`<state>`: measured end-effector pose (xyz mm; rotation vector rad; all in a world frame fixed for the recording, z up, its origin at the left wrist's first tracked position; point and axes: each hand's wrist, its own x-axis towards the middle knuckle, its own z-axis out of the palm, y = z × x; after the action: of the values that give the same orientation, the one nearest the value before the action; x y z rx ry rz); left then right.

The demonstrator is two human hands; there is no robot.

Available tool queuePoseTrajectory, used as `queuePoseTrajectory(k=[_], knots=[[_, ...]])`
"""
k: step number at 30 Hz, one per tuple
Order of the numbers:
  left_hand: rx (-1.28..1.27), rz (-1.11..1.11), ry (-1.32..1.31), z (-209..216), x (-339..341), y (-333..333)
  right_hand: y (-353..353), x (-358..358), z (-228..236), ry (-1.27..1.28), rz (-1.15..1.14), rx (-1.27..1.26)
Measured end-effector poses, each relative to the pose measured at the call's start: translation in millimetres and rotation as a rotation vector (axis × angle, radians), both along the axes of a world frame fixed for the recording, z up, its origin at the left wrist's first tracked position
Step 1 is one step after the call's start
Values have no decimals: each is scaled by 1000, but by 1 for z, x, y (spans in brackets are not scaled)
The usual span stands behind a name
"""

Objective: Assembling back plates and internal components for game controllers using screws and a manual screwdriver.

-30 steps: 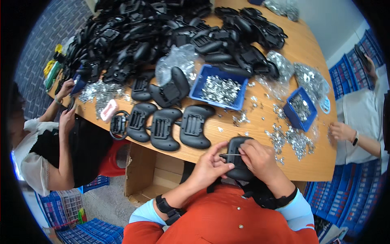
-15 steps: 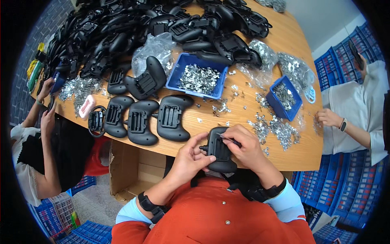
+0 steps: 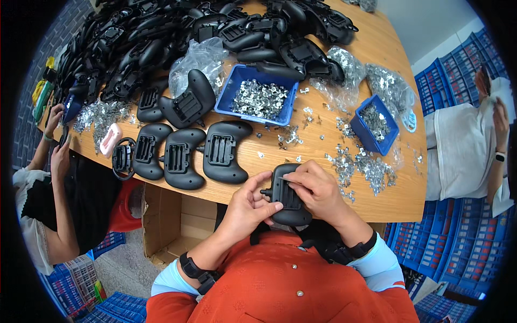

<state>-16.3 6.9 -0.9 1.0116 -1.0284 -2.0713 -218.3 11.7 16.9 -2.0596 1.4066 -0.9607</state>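
Note:
A black game controller shell (image 3: 291, 217) is held near the table's front edge, back side up, its battery compartment facing me. My left hand (image 3: 249, 202) grips its left edge, thumb on the lower grip. My right hand (image 3: 319, 192) is closed at the compartment's upper end, pinching a slim metal tool (image 3: 284, 178). Most of that tool is hidden by the fingers. To the left, similar controller shells (image 3: 184, 159) lie in a row with their compartments up. Beyond my hands stands a blue bin (image 3: 293, 110) of small metal contact pieces (image 3: 260, 99).
A smaller blue bin (image 3: 383, 144) stands at the right beside loose metal pieces (image 3: 374, 175). Black shells (image 3: 145, 51) are heaped at the back left. Plastic bags (image 3: 196, 62) lie between. One co-worker (image 3: 59, 177) sits left; another (image 3: 463, 140) is at right.
The right fingers have turned over the tool, so its dark handle no longer shows. The controller shell stays in my left hand. At right, the co-worker's hand has left the table.

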Motion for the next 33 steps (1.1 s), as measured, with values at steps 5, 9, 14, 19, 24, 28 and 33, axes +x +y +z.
queuePoseTrajectory(k=[5,9,14,19,24,28,33], knots=[[6,6,12,-1,0,0,0,0,4,37,36,8],[0,8,14,-1,0,0,-1,0,2,-4,3,-8],[-7,3,9,-2,1,0,0,-2,0,-4,18,-15],[1,5,3,0,0,0,1,-2,1,-34,-9,19],[-6,9,-1,-3,0,0,1,1,-2,-30,-24,-33],[-5,14,0,-2,0,0,5,6,-1,71,-66,-86],[-7,12,5,0,-1,0,9,-1,-3,58,-123,-105]])
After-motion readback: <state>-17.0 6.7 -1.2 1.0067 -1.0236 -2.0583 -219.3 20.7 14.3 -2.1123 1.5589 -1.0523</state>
